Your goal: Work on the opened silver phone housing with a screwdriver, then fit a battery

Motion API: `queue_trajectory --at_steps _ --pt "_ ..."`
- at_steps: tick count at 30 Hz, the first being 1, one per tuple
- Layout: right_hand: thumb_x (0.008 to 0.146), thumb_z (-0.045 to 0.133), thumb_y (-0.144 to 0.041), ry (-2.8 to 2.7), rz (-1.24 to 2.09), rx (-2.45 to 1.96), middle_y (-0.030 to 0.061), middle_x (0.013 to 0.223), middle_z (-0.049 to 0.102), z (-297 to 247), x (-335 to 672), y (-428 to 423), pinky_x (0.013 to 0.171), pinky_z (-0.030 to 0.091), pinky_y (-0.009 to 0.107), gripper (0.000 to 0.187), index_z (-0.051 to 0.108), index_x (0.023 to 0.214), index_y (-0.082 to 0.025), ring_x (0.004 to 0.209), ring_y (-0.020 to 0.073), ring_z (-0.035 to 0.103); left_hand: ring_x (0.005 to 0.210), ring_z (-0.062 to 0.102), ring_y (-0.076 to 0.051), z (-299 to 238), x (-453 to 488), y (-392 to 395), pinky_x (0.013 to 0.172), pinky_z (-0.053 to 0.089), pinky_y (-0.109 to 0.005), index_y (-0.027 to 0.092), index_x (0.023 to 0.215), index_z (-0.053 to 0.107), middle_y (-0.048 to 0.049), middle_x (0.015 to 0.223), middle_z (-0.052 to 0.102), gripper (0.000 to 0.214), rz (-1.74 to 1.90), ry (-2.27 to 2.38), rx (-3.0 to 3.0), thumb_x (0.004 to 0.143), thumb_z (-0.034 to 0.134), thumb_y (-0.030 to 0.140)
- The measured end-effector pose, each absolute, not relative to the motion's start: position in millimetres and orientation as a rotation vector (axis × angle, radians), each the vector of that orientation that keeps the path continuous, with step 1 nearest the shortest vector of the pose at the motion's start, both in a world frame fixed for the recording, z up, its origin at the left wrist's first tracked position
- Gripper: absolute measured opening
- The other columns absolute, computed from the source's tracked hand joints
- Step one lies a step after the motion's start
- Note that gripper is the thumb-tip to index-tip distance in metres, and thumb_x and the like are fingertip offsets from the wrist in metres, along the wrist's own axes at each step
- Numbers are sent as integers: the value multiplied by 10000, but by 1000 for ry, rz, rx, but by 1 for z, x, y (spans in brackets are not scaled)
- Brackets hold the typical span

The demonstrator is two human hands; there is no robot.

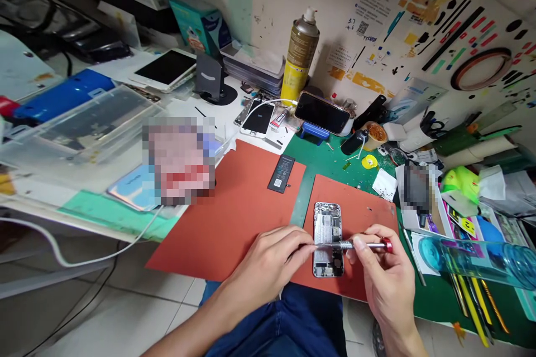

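Observation:
An opened phone body (328, 268) with its inner parts bare lies on the right red-brown mat (355, 195). My right hand (387, 273) grips a slim screwdriver (347, 245) with a red end cap, held level across the phone. Its tip points left and meets the fingertips of my left hand (278, 254). Those fingers are pinched together at the phone's left edge; whatever is between them is too small to make out. A black phone battery (281, 173) lies on the left red-brown mat (234, 201), beyond my left hand.
A phone (322, 113) leans on a blue stand behind the mats, beside a yellow spray can (299, 56). At right are a clear blue bottle (477, 259), tweezers (471, 309) and parts boxes. A white cable (84, 262) hangs over the left table edge.

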State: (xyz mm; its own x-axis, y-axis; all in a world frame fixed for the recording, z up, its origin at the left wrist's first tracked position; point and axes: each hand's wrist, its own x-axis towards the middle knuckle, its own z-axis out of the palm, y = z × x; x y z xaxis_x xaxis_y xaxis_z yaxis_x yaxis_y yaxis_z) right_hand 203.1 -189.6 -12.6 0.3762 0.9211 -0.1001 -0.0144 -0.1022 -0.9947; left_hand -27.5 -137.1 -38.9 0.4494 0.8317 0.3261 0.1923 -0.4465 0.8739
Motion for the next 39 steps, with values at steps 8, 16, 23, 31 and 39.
queue_trajectory --at_steps 8,16,23,31,39 --pt "889 909 -353 -886 961 -1464 6 870 752 -12 203 -191 676 634 266 383 647 1151 -252 698 159 738 889 702 -134 -41 -28 -137 835 537 -256 223 1085 676 -6 1005 750 124 1005 841 1921 1111 567 169" --pt "897 900 -362 -933 943 -1488 9 877 766 -10 202 -190 677 648 276 362 649 1138 -260 700 172 750 896 717 -140 -40 -28 -136 840 550 -264 219 1077 686 -7 1007 765 147 1026 824 1912 1114 556 161" --pt "893 899 -366 -955 934 -1499 24 892 765 -10 203 -191 688 651 291 356 661 1133 -252 720 182 752 901 714 -126 -42 -28 -137 852 539 -242 221 1068 689 8 1007 765 146 1027 818 1884 1108 568 148" --pt "907 884 -357 -1072 925 -1476 96 1044 831 -3 204 -191 858 702 351 335 682 1153 -251 953 241 819 904 713 -130 -43 -28 -136 853 543 -256 220 1078 699 1 1012 770 168 1008 812 1869 1111 554 142" --pt "945 843 -319 -1243 868 -1486 53 994 850 11 209 -188 853 709 309 275 681 1162 -274 867 202 836 888 705 -155 -39 -27 -136 841 552 -294 217 1087 687 -7 1008 768 37 1009 865 1931 1075 654 206"
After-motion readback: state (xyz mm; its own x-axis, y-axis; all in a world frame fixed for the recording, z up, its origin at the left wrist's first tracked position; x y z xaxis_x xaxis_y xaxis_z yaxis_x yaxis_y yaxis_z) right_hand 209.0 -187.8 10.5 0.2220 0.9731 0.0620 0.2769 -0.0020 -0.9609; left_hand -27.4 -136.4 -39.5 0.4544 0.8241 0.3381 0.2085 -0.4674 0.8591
